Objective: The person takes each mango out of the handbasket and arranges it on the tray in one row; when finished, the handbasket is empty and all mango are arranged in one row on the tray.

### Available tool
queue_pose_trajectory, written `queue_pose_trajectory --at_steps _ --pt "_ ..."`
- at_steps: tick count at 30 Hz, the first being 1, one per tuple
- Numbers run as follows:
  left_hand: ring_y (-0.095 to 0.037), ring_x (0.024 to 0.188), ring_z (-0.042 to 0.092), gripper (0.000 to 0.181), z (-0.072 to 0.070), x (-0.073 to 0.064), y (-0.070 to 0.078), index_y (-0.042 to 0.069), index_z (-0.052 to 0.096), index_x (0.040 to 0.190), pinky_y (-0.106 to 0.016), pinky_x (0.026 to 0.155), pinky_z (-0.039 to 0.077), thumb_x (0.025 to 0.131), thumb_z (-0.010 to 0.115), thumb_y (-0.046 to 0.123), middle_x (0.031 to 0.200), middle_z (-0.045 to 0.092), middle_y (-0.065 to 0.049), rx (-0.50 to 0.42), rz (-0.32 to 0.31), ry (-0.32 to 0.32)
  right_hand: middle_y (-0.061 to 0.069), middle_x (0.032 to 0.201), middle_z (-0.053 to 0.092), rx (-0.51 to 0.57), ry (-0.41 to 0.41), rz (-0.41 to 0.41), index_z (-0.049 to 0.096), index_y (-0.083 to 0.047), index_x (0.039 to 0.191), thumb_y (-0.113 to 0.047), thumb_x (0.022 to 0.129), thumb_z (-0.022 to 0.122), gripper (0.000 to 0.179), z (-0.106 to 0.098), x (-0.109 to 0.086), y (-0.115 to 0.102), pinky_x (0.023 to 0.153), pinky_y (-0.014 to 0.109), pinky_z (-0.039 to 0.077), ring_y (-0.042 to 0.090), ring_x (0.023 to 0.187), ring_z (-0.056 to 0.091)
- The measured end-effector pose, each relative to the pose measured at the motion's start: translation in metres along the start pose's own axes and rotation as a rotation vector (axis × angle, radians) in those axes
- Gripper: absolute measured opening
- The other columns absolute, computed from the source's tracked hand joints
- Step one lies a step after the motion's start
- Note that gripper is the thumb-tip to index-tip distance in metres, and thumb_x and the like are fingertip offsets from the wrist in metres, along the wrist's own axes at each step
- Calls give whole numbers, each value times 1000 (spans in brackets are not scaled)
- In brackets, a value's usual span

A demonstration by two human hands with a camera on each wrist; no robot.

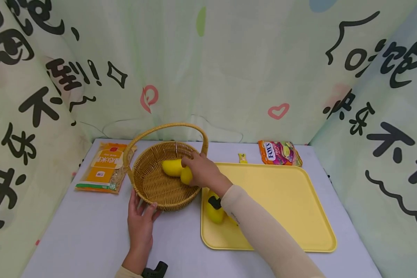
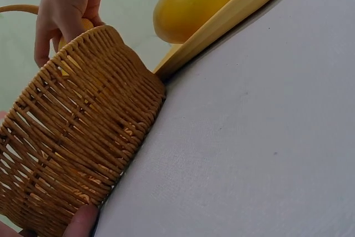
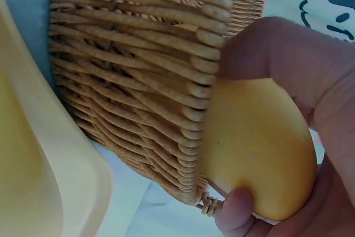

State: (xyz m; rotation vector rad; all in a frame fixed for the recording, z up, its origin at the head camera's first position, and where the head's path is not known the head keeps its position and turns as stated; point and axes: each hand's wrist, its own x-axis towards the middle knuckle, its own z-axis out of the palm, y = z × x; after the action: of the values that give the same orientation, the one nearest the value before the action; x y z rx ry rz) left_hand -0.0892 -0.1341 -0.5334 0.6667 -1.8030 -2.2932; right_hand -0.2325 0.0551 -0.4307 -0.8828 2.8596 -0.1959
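A round wicker basket (image 1: 166,193) with a tall arched handle stands at the table's middle left. My left hand (image 1: 140,222) holds its near left wall from outside, with the thumb (image 2: 82,223) low on the weave. Over the basket's right rim, my right hand (image 1: 205,172) grips a yellow mango (image 3: 258,148), its fingers and thumb around the fruit. Another mango (image 1: 171,168) lies inside the basket, touching or close to the held one. More yellow mangoes (image 2: 194,4) rest on the yellow tray (image 1: 271,204), partly hidden by my right forearm in the head view.
Left of the basket lies an orange and clear bag of grain (image 1: 102,168). Behind the tray are a colourful candy bag (image 1: 279,153) and a small yellow packet (image 1: 242,158). The tray's left edge sits right beside the basket. Printed curtains surround the table.
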Motion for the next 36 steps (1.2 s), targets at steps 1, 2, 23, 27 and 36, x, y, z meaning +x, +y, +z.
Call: queue_pose_trajectory --at_steps 1,2,23,27,36 --pt "-30 150 42 92 0 0 0 44 12 169 -27 93 62 102 61 3 177 17 1 -1 -1 1 11 129 58 20 8 -8 63 -22 129 -29 87 87 49 0 -1 1 84 39 57 31 106 53" --pt "-30 150 42 92 0 0 0 44 12 169 -27 93 62 102 61 3 177 17 0 -2 -1 1 12 128 58 45 16 -16 64 -22 129 -28 86 88 49 -1 -1 2 85 39 57 31 106 54" --pt "-28 150 42 91 0 -1 1 48 11 167 -29 96 61 104 60 5 177 17 3 11 0 -4 10 139 58 454 121 -112 65 -19 126 -18 78 86 53 -12 -27 15 94 42 52 26 114 55" --pt "-28 151 42 92 0 -1 1 48 10 167 -31 98 61 104 60 5 177 16 3 11 -4 -8 8 138 60 500 149 -131 65 -19 125 -20 77 85 53 -14 -35 20 90 40 52 25 112 56" --pt "-27 150 42 91 1 -2 2 48 10 167 -32 99 61 104 59 4 177 17 3 14 -7 -9 5 132 63 530 192 -144 67 -19 124 -21 76 85 51 -18 -57 35 93 40 51 23 113 56"
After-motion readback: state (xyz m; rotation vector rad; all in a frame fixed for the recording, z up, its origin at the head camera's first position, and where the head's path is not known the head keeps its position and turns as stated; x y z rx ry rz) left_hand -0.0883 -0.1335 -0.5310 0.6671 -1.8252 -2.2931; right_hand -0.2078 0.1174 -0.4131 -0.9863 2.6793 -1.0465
